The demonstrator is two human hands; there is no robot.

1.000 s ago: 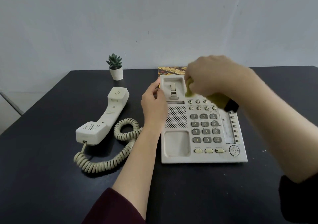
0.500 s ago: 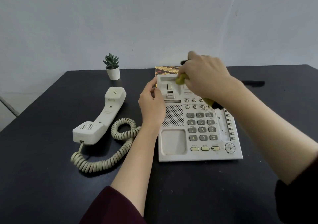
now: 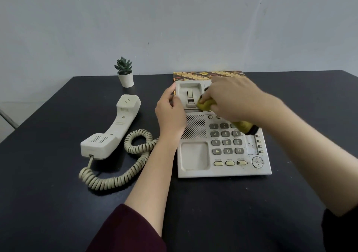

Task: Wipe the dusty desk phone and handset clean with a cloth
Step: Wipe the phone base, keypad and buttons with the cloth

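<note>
A dusty cream desk phone lies on the black table, keypad facing up. My right hand grips a bunched yellow cloth and presses it on the phone's upper part, beside the hook cradle; a tail of the cloth hangs out by the number keys. My left hand holds the phone's left edge near the cradle, thumb on the top corner. The handset lies face up to the left, off the cradle, joined by a coiled cord.
A small potted succulent stands at the table's back edge. A patterned brown-and-gold book or box lies behind the phone. The black table stretches toward me in front of the phone.
My right hand with the cloth slid from the phone's top edge down and left toward the hook cradle. The left hand kept its hold on the phone's left side.
</note>
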